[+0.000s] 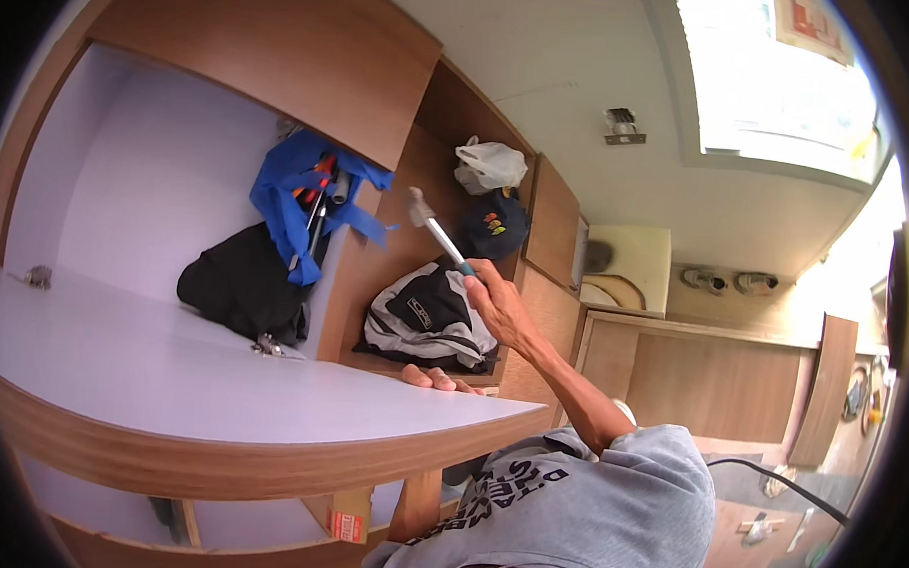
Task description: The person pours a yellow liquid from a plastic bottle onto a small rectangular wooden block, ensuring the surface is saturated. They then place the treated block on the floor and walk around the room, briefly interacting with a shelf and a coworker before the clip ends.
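My right hand [501, 308] is closed round the teal grip of a hammer [440, 239]. The hammer is raised and tilted, its metal head in front of an open shelf compartment. My left hand [437, 380] has its fingers curled over the edge of an open cabinet door [260, 392]. That door has a white inner face, a wood-coloured edge and metal hinges [269, 346]. Most of the left hand is hidden behind the door, and its forearm shows below it. The hammer head is apart from the door.
A blue cloth bag of tools [282, 198] and a black bag [244, 282] lie in the cabinet. The neighbouring compartment holds a grey-and-black backpack [428, 318], a dark cap [495, 225] and a white plastic bag [491, 167]. A black cable [783, 483] crosses at right.
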Motion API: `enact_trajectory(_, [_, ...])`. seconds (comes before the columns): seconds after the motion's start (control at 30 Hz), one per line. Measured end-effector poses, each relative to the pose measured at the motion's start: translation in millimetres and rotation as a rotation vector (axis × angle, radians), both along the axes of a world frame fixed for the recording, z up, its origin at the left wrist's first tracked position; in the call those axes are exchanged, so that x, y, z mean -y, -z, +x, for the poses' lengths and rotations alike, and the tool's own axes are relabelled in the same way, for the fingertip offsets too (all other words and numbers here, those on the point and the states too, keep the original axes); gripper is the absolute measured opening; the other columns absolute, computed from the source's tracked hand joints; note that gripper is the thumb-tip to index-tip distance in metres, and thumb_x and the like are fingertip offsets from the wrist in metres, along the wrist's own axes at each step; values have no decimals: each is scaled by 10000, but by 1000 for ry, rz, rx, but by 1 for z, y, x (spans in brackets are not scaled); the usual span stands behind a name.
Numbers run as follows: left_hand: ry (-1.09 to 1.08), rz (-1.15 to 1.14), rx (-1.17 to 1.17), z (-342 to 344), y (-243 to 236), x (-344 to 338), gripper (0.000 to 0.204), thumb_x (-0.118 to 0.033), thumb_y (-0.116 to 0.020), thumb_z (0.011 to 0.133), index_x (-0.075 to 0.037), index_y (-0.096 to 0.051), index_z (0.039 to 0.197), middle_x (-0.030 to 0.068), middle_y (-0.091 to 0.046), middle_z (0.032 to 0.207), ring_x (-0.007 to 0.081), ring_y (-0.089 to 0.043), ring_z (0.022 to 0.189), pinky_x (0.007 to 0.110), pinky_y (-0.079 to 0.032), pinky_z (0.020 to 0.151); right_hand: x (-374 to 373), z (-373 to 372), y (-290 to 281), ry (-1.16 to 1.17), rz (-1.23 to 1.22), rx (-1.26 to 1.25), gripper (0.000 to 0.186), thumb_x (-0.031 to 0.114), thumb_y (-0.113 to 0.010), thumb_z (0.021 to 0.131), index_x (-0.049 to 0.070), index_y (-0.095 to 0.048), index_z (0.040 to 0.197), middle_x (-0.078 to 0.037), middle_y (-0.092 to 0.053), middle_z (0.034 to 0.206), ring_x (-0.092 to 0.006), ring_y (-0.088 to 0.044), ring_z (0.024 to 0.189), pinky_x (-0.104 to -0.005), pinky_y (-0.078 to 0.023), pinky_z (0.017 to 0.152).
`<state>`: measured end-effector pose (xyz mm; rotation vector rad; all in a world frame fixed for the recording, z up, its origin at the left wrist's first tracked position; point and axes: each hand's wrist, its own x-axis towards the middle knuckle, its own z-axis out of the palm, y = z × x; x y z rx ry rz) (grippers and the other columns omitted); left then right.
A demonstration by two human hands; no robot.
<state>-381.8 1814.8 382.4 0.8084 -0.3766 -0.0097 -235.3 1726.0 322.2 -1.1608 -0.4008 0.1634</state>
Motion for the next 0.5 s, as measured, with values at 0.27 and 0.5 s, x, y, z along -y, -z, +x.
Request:
enact_trajectory(0.27, [152,-6,190,-1,11,-10,267,-210,-446,950,-71,-435,1178,169,-511,1187,416,-488,1128,585,-308,1032,-80,56,-105,-208,139,323,301,282,-432,952,17,-497,1079,-58,-480,601,-161,-486,570,-312,-407,557])
enact_trajectory(0.5, [258,-76,375,18,18,-6,404,-261,-467,943,-3,-351,1232,237,-436,1247,441,-429,1194,574,-238,1074,-208,143,-214,70,-120,397,509,263,-470,886,-112,-388,1222,-304,-600,972,-412,-587,960,-450,-452,848])
